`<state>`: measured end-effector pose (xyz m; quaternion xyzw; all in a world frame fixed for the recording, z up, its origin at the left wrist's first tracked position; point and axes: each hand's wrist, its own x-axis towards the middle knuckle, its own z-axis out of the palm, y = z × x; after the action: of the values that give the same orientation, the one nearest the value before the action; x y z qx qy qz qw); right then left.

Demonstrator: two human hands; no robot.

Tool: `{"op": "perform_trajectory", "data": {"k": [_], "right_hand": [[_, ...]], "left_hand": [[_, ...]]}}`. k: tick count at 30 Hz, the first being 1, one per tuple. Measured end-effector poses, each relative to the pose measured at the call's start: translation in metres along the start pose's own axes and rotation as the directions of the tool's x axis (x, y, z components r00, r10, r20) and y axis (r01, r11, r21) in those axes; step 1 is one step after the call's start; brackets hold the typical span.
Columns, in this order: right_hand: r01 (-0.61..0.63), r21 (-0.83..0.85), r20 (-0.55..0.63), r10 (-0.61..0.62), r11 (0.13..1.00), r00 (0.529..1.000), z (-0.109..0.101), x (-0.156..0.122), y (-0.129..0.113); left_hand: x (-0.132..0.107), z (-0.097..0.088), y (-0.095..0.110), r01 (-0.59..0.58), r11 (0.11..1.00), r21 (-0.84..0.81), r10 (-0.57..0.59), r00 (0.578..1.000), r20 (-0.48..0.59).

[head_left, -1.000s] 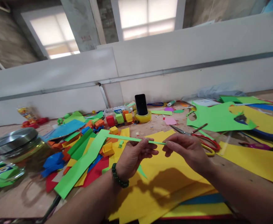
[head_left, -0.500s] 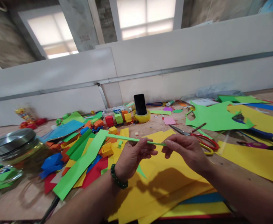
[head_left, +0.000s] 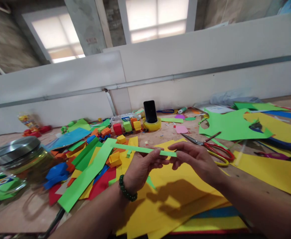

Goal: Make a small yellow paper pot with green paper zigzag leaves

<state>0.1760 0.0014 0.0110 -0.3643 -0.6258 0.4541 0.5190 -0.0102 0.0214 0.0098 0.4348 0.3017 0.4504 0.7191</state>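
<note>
A narrow light-green paper strip (head_left: pixel 132 149) stretches between my hands above yellow paper sheets (head_left: pixel 185 196). My left hand (head_left: pixel 145 166), with a green bead bracelet (head_left: pixel 127 189) at the wrist, pinches the strip near its right part, thumb on top. At the strip's right end, my right hand (head_left: pixel 195 159) grips it between thumb and fingers. The strip's left end meets or overlaps a wider light-green paper band (head_left: pixel 88 177) that slants down to the left; whether they are joined I cannot tell.
Scissors with red and yellow handles (head_left: pixel 217 151) lie right of my right hand. A phone (head_left: pixel 150 112) stands in a yellow tape roll (head_left: pixel 152 125). At left are a lidded glass jar (head_left: pixel 18 159) and folded paper pieces. A cut green sheet (head_left: pixel 230 124) lies at right.
The strip has turned so that more of its flat face shows. My right hand's upper fingers have lifted and extended a little. My left hand stays almost in place.
</note>
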Motion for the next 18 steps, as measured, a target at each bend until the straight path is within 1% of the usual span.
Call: {"op": "perform_trajectory", "data": {"k": [2, 4, 9, 13, 15, 18], "right_hand": [[-0.030, -0.013, -0.003, 0.030, 0.999, 1.000, 0.0013, 0.0006, 0.0008], [-0.028, -0.058, -0.018, 0.027, 0.998, 0.999, 0.0016, 0.0002, 0.0017], [0.056, -0.241, -0.047, -0.070, 0.969, 0.996, 0.0022, -0.0022, 0.0032], [0.109, -0.313, -0.050, -0.131, 0.943, 0.990, 0.0045, -0.0021, 0.0038], [0.125, -0.326, -0.060, -0.152, 0.937, 0.987, 0.0049, -0.0015, 0.0046], [0.129, -0.306, -0.097, -0.166, 0.943, 0.981, 0.0041, -0.0010, 0.0063]], "left_hand": [[0.0004, -0.0010, -0.0004, 0.009, 1.000, 0.017, -0.009, 1.000, -0.004], [0.0021, -0.0034, -0.0008, 0.021, 1.000, 0.016, -0.020, 0.999, -0.046], [0.0078, -0.0099, 0.0001, 0.020, 1.000, -0.018, -0.022, 0.993, -0.118], [0.0080, -0.0092, 0.0021, 0.000, 0.999, -0.037, -0.006, 0.986, -0.167], [0.0073, -0.0077, 0.0028, -0.002, 0.999, -0.050, -0.007, 0.986, -0.168], [0.0061, -0.0061, 0.0032, -0.004, 0.998, -0.066, -0.005, 0.990, -0.138]]}}
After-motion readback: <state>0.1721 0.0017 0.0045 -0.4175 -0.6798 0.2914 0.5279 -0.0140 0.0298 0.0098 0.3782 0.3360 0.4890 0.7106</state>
